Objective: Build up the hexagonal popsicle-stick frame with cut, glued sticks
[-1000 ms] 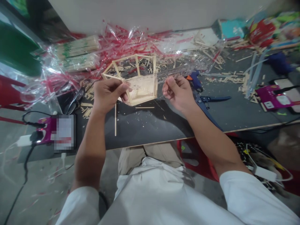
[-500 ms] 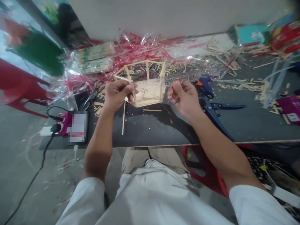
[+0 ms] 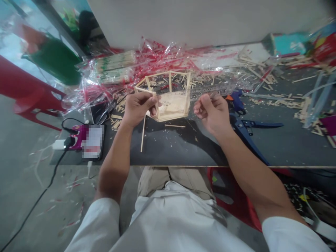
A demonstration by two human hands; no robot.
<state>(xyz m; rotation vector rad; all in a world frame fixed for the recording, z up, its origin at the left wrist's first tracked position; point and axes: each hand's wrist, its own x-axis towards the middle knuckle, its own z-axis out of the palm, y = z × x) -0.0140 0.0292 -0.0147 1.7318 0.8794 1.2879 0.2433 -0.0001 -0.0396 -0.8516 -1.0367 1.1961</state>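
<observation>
My left hand [image 3: 141, 106] grips the near left corner post of a small frame [image 3: 174, 118] built from thin wooden sticks, with thumb and fingers closed round it. The frame has a floor of sticks, upright posts and a top rail. To its right, a short gap away, my right hand [image 3: 211, 110] is closed with the fingertips pinched together; whatever lies between them is too small to make out. A clear plastic ruler [image 3: 217, 90] lies behind the right hand. On the table below the frame are two loose sticks, one short [image 3: 175, 126] and one longer [image 3: 143, 134].
Blue cutters [image 3: 246, 134] and a blue glue gun [image 3: 237, 101] lie right of my right hand. Packed sticks [image 3: 115, 64], red-and-clear wrappers [image 3: 162, 52] and stick offcuts spread along the back. A phone [image 3: 93, 141] beside a purple power adapter [image 3: 78, 138] sits front left.
The whole view has shifted slightly, so everything appears a little further right. Both hands keep nearly the same pose, the left still on the frame and the right still pinched beside it.
</observation>
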